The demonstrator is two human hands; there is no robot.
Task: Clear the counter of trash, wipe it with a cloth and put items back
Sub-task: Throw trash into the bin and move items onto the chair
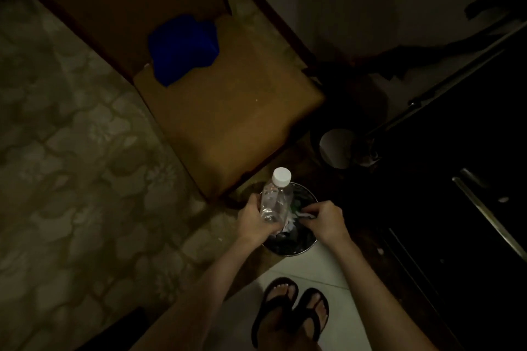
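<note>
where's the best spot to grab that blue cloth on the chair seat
Pinch the blue cloth from above at its bunched middle. It lies crumpled and loose near the back of the tan chair seat, nothing on top, so a top-down pinch should gather the folds.

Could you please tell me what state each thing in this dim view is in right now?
Plastic bottle: capped, clear, held tilted over the bin.
Left hand: grips the bottle's lower body.
Right hand: pinches crumpled white trash over the bin.
Trash bin: open, already holding scraps.
Blue cloth: lying crumpled on the brown surface.
Flip-flops: worn on both feet.
</note>
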